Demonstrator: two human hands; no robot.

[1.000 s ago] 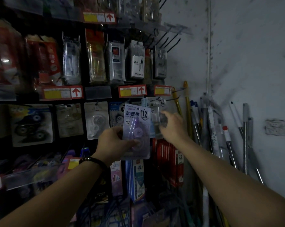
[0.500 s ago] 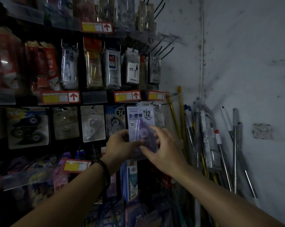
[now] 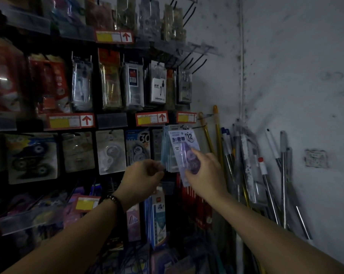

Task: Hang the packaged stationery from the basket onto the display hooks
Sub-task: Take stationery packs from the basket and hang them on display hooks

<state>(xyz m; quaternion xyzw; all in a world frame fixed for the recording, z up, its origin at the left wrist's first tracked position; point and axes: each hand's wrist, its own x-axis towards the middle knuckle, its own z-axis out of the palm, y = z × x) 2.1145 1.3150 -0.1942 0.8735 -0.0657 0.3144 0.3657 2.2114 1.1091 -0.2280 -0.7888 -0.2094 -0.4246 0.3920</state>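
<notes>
A purple-and-white correction tape pack [image 3: 182, 148], marked 12, hangs tilted at the right end of the middle row. Its top sits just below a wire display hook [image 3: 199, 126]. My right hand [image 3: 205, 173] grips the pack's lower right part, forefinger on the blister. Behind it hangs a stack of similar bluish packs [image 3: 165, 153]. My left hand [image 3: 142, 177] is at the stack's lower left edge, fingers curled, nothing visibly in them. Whether the pack's hole is on the hook is hidden. The basket is out of view.
Rows of hung stationery packs fill the dark rack [image 3: 112, 88], with red-and-yellow price tags [image 3: 152, 118] under each row. Bare black hooks [image 3: 195, 62] stick out at upper right. Poles and mop handles [image 3: 246, 167] lean in the corner against the white wall.
My left hand has let go of the purple pack and dropped back to the left. My right hand has taken the pack and carried it up and right, under the hook.
</notes>
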